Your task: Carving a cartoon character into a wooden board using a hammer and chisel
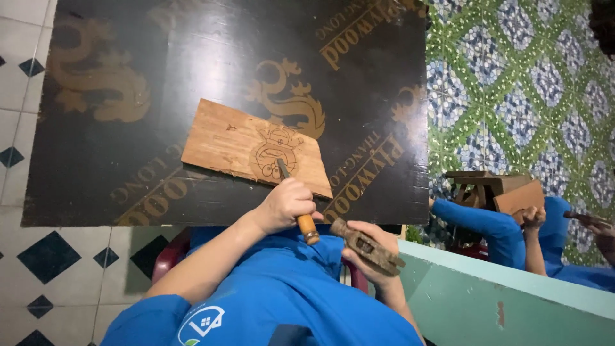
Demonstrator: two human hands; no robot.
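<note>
At the near edge of the dark plywood sheet [192,77], the left hand [287,204] is clenched around the wooden handle of a chisel [296,200], whose blade slants up and away so that its tip rests on the wooden board [230,142], right at the lower part of the round cartoon figure [277,152] outlined on it. Just beside it, toward the body, the right hand [378,251] grasps a worn wooden mallet [366,246], the head of which lies close to the butt end of the chisel handle without touching it. Both forearms come out of blue sleeves, and the blue shirt [282,295] fills the bottom of the view. The board lies tilted on the plywood sheet, 1 corner pointing toward the left hand. Around the sheet, white floor tiles with dark diamonds [38,256] show on the left and a green and blue patterned floor [512,83] on the right. Beyond a pale green ledge [500,301], another person in blue [493,227] holds a small wooden piece [517,196].
</note>
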